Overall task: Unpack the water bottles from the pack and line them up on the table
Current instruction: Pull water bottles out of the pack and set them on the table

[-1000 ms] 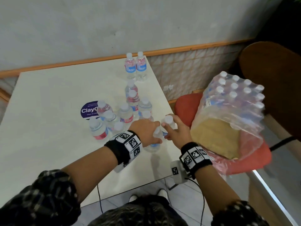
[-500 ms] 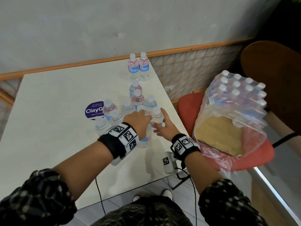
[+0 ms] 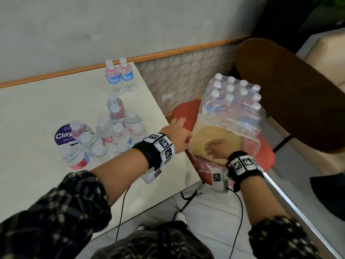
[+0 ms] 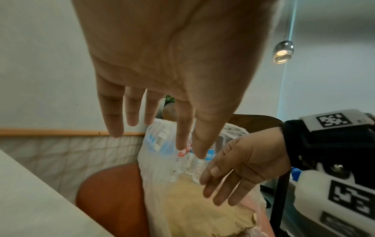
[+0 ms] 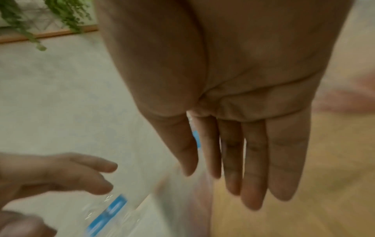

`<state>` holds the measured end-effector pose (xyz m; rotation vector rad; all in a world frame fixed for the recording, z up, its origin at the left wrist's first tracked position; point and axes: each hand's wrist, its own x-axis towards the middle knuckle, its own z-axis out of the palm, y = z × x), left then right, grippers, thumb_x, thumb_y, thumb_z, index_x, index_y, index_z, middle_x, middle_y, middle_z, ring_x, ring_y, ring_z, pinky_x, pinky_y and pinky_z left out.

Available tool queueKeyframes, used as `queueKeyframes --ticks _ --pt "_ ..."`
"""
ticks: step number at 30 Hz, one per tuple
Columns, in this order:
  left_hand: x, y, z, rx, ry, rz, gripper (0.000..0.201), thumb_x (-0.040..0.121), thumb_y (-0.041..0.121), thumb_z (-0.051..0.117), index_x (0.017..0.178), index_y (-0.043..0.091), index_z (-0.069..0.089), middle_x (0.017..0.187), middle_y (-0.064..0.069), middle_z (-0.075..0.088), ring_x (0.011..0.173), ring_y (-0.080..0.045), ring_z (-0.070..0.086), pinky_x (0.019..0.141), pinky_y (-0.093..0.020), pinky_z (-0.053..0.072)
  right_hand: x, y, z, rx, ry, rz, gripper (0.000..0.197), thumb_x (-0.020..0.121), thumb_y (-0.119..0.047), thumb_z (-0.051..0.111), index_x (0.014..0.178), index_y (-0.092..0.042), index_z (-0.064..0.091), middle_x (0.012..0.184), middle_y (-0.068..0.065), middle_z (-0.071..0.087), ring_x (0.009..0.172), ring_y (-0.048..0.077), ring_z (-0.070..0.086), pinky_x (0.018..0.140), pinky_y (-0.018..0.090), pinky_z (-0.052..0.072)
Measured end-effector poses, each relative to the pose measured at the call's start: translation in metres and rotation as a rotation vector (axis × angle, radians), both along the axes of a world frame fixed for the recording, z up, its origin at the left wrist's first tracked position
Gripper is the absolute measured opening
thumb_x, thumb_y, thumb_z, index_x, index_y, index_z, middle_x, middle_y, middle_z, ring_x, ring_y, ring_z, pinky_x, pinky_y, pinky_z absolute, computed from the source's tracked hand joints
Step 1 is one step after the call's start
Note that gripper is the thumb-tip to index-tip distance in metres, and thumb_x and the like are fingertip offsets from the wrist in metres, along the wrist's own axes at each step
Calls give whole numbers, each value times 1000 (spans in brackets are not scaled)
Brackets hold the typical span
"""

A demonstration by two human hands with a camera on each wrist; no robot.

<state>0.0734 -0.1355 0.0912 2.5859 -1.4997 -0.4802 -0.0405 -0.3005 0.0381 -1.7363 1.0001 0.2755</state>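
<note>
Shrink-wrapped clear plastic pack of water bottles (image 3: 231,107) sat on red round chair seat (image 3: 182,113), directly ahead of both hands. Left hand (image 3: 176,132) reached toward its near side, fingers straight, holding nothing. Right hand (image 3: 217,149) lay flat-fingered against tan cardboard base (image 3: 218,135), gripping nothing. Loose clear bottles with white caps (image 3: 112,135) clustered on white table (image 3: 37,109), left of left hand.

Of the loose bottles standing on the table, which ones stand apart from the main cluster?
The two blue-labelled bottles side by side at the table's far edge by the wall; the rest crowd together near the purple sticker.
</note>
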Motion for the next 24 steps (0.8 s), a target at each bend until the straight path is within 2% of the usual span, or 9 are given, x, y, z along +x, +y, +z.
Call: queueKeyframes --ticks 1,3,4,6,9,12,16,20,24 --pt "-2 -14 -3 27 24 -1 40 84 34 61 124 32 57 148 -7 20 134 -32 25 99 -46 43 -4 -14 -1 -7 -4 -48 11 90 -10 56 100 -10 62 101 14 62 77 19 59 66 29 48" --pt "-3 -39 -8 60 53 10 58 84 31 61 138 33 40 150 -7 15 131 -36 29 99 -47 43 -9 -38 -3 -42 5 -147 37 89 -21 59 125 -13 53 119 12 60 96 23 58 88 33 48" --pt "-4 -49 -10 58 54 24 65 84 29 61 141 33 32 151 -7 14 130 -37 32 97 -47 44 -11 -46 0 -89 35 -160 46 88 -30 60 131 -14 50 128 10 57 107 25 57 99 35 45" --pt "-6 -64 -12 19 46 52 70 84 28 61 144 32 24 149 -6 16 125 -36 39 94 -46 46 -14 -62 7 -166 88 -214 56 88 -45 57 135 -16 49 137 7 51 122 28 51 107 39 39" --pt "-8 -80 -17 -30 53 56 72 86 27 60 146 28 20 148 -5 17 120 -35 46 90 -41 47 -17 -79 12 -257 128 -180 60 89 -49 54 139 -17 43 140 9 47 124 31 49 106 39 40" --pt "-6 -89 -22 -48 65 62 65 87 23 58 143 31 25 145 -2 23 112 -32 53 85 -39 49 -26 -93 10 -446 259 169 49 93 -28 53 140 -32 40 132 8 52 119 30 54 96 36 48" --pt "0 -95 -30 75 62 17 47 89 24 54 134 34 47 148 -1 22 115 -26 53 95 -39 49 -31 -107 20 -688 540 547 51 84 -32 69 130 -17 54 137 4 52 124 25 51 98 33 47" --pt "0 -104 -32 51 94 50 53 89 40 54 139 32 39 150 -6 15 117 -29 53 98 -41 47 -27 -107 9 -677 563 578 54 87 -30 65 136 -14 48 146 5 41 131 27 44 102 37 44" --pt "-4 -116 -31 -1 147 82 61 87 50 52 141 29 32 153 -8 7 122 -32 51 98 -41 46 -26 -101 -5 -693 496 507 51 90 -22 60 137 -8 44 141 11 45 128 27 47 102 32 40"
